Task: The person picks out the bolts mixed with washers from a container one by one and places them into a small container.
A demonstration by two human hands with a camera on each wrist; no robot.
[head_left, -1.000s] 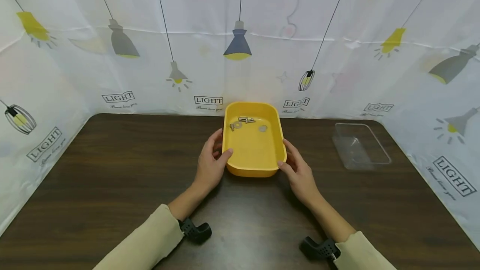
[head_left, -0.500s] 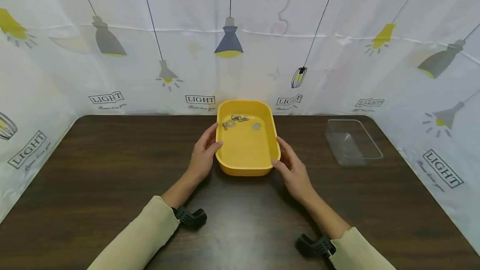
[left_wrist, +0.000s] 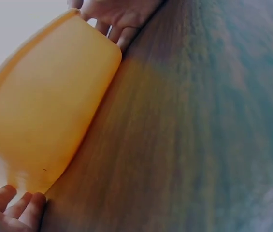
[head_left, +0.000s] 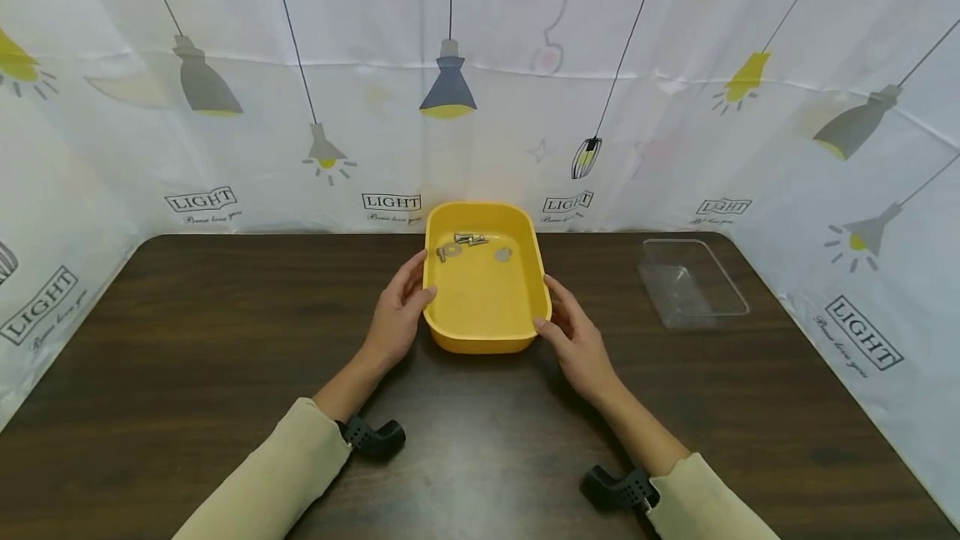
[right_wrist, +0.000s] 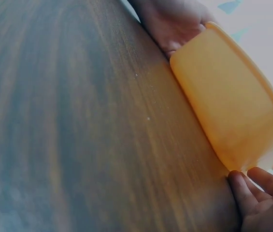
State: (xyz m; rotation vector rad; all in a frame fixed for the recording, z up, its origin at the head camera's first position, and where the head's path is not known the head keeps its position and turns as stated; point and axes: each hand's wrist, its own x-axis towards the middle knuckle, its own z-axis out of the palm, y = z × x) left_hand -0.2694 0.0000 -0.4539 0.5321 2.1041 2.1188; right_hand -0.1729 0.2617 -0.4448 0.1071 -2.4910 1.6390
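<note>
A yellow plastic tray (head_left: 486, 307) sits on the table near its far edge. My left hand (head_left: 393, 315) grips its left side, thumb on the rim and fingers against the outer wall. On the opposite side, my right hand (head_left: 581, 348) holds the near right corner in the same manner. Several small screws (head_left: 471, 239) lie inside toward the back, along with flat washers (head_left: 502, 254). Both wrist views show fingertips (left_wrist: 32, 210) touching the tray's lower wall close to the tabletop.
A clear plastic box (head_left: 693, 286) stands at the right rear of the dark wooden table (head_left: 225, 340). Behind the table hangs a white curtain (head_left: 510, 132) printed with lamps. A black strap device (head_left: 372, 438) is worn on each wrist.
The head view has shifted, so the whole scene sits further left in the picture. The hands keep the same hold on the tray, and the tray shows no clear movement on the table.
</note>
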